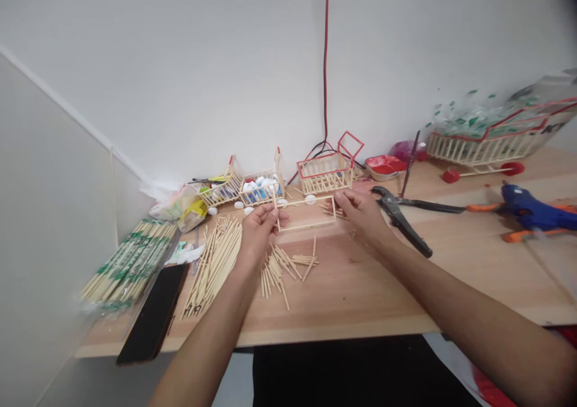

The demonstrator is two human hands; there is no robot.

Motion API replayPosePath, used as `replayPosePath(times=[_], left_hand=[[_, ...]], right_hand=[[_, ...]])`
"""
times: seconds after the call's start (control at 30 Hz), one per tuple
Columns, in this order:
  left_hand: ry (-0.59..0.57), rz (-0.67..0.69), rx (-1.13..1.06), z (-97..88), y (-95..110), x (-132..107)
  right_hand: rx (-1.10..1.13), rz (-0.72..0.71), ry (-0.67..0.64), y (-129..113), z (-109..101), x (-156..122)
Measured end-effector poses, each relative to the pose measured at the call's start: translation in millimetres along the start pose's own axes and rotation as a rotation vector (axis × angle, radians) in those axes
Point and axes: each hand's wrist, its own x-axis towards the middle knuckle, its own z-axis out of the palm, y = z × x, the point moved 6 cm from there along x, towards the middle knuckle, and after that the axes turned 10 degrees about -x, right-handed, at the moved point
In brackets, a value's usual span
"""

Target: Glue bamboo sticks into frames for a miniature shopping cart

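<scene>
Between my two hands is a rectangular frame of thin wooden sticks [307,225], held a little above the table. My left hand [262,225] pinches its left end, fingers closed around the short side. At the opposite corner, my right hand [356,210] grips the right end between thumb and fingers. Short cut sticks [277,270] lie loose just below the frame, and a fan of longer sticks [219,257] spreads by my left forearm. Behind the frame stands a small stick cart with red trim [327,174]; white round discs [311,199] show near the frame's upper edge.
Black-handled cutters [401,220] and a blue glue gun [532,208] lie at right. Farther back are a red paint dish [385,165] and a large stick cart [482,145] full of bottles. A black phone [155,314] and packaged sticks [130,260] sit left.
</scene>
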Motion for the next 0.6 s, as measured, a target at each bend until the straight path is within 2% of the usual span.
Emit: replayPosePath(times=[0.37, 0.6], left_hand=[[0.032, 0.124, 0.178, -6.5, 4.0, -3.4], [0.049, 0.127, 0.220, -8.3, 4.3, -4.8]], right_hand=[[0.004, -0.037, -0.024, -4.0, 6.1, -5.0], [0.006, -0.012, -0.052, -1.9, 9.6, -5.5]])
